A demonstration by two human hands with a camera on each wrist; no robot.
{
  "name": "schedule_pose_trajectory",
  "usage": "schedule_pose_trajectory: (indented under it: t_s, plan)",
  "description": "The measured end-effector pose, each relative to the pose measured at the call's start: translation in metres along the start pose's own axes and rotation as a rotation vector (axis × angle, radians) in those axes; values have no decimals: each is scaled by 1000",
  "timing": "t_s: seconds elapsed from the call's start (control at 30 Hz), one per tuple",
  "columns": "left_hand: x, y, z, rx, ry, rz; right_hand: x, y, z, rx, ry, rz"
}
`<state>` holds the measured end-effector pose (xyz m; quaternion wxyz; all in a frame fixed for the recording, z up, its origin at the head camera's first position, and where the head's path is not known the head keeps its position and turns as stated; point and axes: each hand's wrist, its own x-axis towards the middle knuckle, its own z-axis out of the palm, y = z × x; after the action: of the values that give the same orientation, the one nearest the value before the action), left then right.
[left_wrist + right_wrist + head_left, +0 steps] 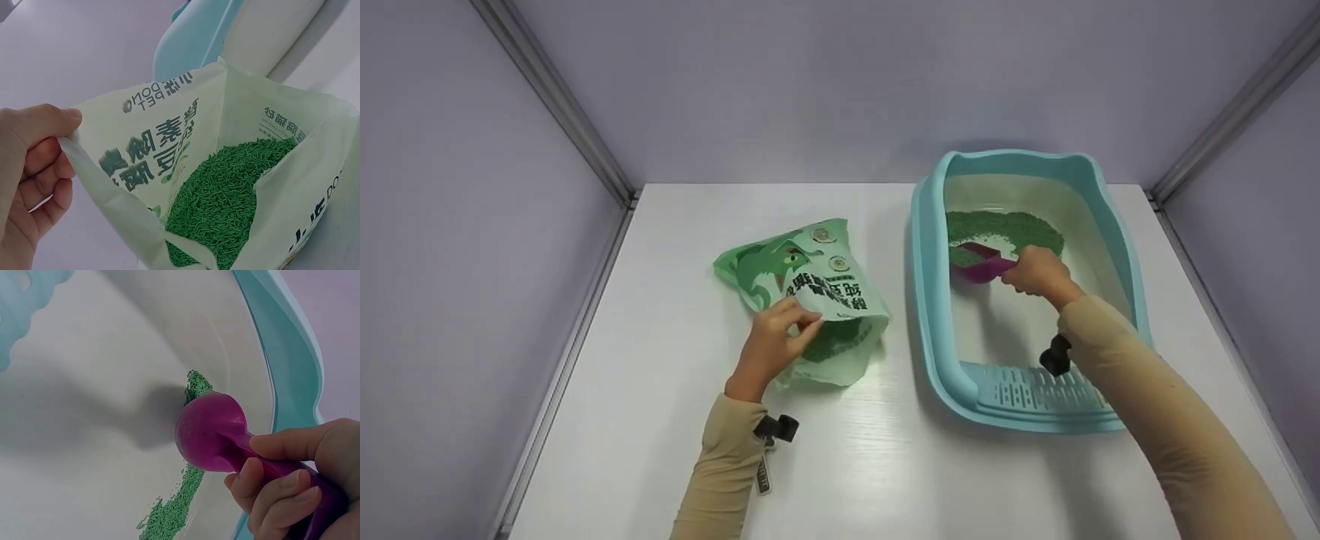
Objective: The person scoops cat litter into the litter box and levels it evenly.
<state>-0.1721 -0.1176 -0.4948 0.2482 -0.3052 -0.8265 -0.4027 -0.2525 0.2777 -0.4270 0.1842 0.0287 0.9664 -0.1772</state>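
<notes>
My left hand (pixel 777 339) pinches the rim of a pale green bag of cat litter (pixel 840 289) between thumb and fingers. The bag lies on the table with its mouth toward me. Inside it, green litter pellets (pixel 225 197) show in the left wrist view. My right hand (pixel 1041 274) grips the handle of a purple scoop (pixel 211 433) over the blue litter box (pixel 931 300). Green pellets sit in the scoop's bowl in the head view. More green litter (pixel 1005 225) lies spread along the far part of the box floor.
A slotted blue step (pixel 1027 388) forms the near end of the box. The white table (pixel 660 300) is bounded by grey walls (pixel 847 90) at the back and sides. Each wrist carries a small black camera (pixel 1056 355).
</notes>
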Motion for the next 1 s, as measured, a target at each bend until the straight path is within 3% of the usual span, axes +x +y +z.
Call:
schedule_pose_trajectory:
  t_s: [0.37,0.7,1.0]
  plan:
    - [2,1,0,5,8,7,7,8,-13,-30,35,36]
    - [2,1,-1,5,-7,-10,7,32,-16,75,50,42]
    - [0,1,-1,-4,-5,-6,2,53,-21,67,105,127]
